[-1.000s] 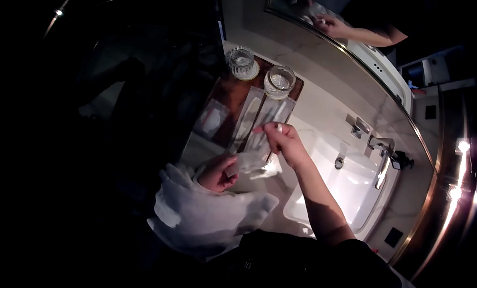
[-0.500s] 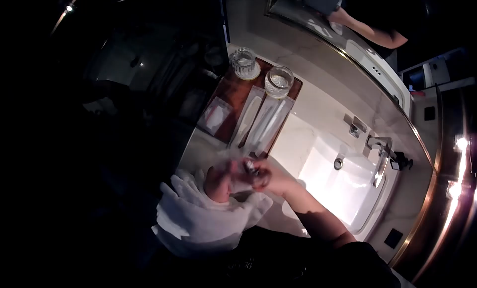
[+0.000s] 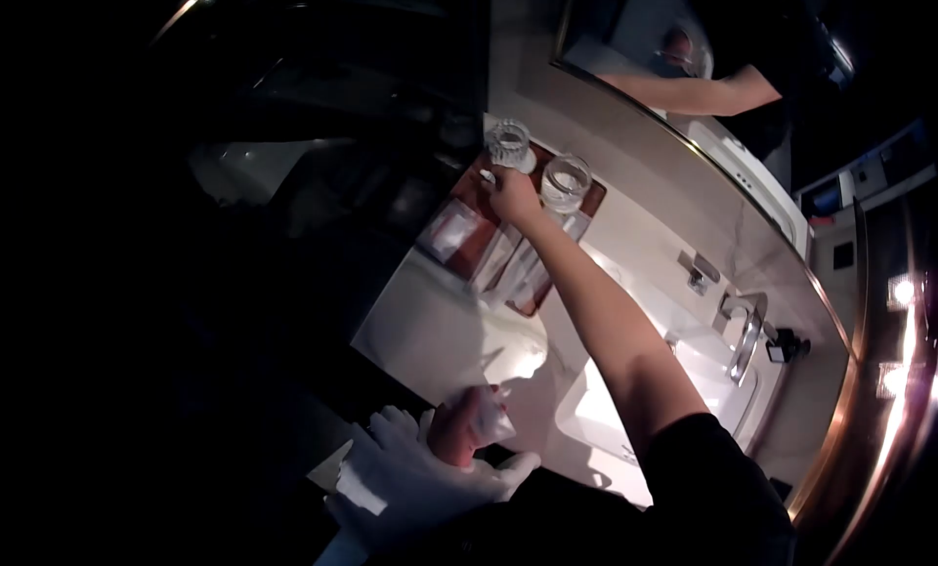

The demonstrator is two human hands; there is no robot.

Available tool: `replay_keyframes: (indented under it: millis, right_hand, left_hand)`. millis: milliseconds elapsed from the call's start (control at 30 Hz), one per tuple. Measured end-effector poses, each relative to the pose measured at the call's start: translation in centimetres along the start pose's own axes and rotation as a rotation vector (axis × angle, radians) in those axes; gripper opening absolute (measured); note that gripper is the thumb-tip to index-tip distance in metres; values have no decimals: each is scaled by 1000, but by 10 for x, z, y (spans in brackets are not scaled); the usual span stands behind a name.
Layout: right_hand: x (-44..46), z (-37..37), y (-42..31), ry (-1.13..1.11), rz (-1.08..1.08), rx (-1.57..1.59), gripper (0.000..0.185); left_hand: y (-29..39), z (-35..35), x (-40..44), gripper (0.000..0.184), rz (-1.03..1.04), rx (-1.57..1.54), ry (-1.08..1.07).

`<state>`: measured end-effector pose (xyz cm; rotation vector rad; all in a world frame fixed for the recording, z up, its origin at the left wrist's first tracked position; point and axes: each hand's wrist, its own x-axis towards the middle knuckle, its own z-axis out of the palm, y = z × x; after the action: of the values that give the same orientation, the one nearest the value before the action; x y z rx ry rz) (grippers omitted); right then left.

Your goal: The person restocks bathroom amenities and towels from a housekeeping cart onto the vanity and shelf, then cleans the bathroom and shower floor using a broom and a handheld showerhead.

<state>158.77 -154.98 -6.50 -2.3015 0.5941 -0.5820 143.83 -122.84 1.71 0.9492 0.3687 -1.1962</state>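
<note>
Beside a sink [image 3: 591, 410], hands [image 3: 512, 197] apart, left holding packet [image 3: 496, 424], any print unreadable.

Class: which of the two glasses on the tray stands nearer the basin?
The rightmost glass; the other glass stands farther from the basin, beyond the right hand.

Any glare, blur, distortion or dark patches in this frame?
All in the head view: left side nearly black; glare washes out part of the sink; left hand and clear packet look soft; mirror edge bows, perhaps from lens distortion.
</note>
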Motion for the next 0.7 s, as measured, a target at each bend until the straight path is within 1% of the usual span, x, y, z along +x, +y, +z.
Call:
replay_keyframes:
  millis: [67,100,133,200,233,300,333,400,433,467,533,567,600,667,700]
  right_hand:
    - [11,23,3,75,-24,-97,23]
    - [11,33,5,24,-9,-183,26]
    - [4,43,8,47,-113,-215,25]
    - [0,49,2,112,-96,-225,24]
    - [2,48,0,101,-102,-228,24]
    - [1,43,-2,182,-70,-235,24]
    - [3,38,1,214,-64,-97,27]
    - [2,15,-6,283,-9,-88,31]
    - [1,1,-13,290,71,-36,34]
    - [1,-3,-7,288,74,-43,34]
    - [4,-11,5,23,31,-160,36]
    - [3,-7,8,-10,52,-193,36]
    - [5,-2,7,-60,124,-208,34]
    - [8,3,-5,-65,108,-226,30]
    - [14,8,-5,-100,56,-299,25]
  left_hand:
    - [-2,-19,-14,35,31,-29,20]
    - [-2,-27,-17,34,46,-41,31]
    - [-2,-33,-18,34,56,-56,40]
    - [1,-38,-14,34,65,-77,48]
    - [0,-39,-11,34,62,-86,49]
    - [0,-38,-6,34,49,-97,50]
    - [0,-38,-4,33,44,-103,49]
    - [1,-37,0,33,46,-111,42]
    - [2,-37,1,33,44,-116,36]
    - [2,-36,4,33,36,-115,36]
    - [3,-34,7,33,29,-112,21]
    - [4,-32,8,33,24,-105,15]
    - [4,-30,9,32,17,-96,7]
    - [5,-26,11,32,8,-81,-7]
    - [6,-25,11,32,1,-77,-12]
